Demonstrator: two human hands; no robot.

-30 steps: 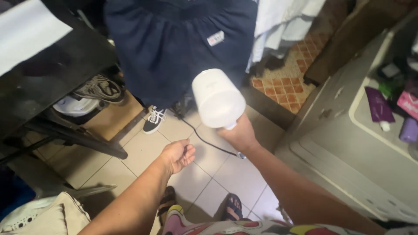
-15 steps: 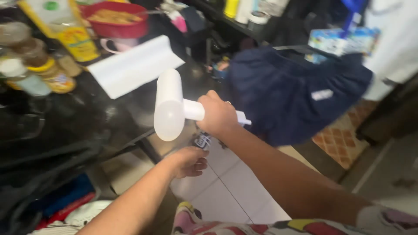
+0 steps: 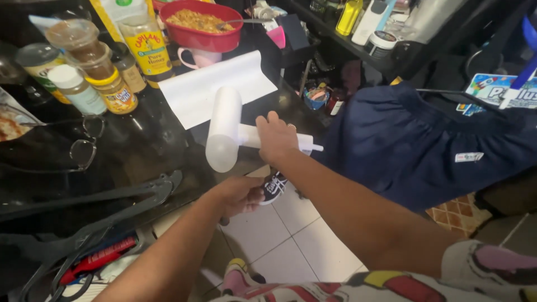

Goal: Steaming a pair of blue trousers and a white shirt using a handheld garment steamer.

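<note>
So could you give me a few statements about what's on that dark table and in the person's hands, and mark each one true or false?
1. The right hand grips a white handheld appliance by its handle. True.
2. The left hand holds a pair of scissors. False: its fingers are curled below the table edge, and what they hold cannot be seen.
3. A red bowl with food in it stands on the table. True.
4. The eyeglasses lie on the white sheet. False: they lie on the bare dark tabletop.
5. A dark blue garment hangs to the right. True.

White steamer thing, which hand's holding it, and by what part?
The right hand grips the white handheld steamer by its handle, fingers wrapped around it. The left hand holds nothing visible.
</note>
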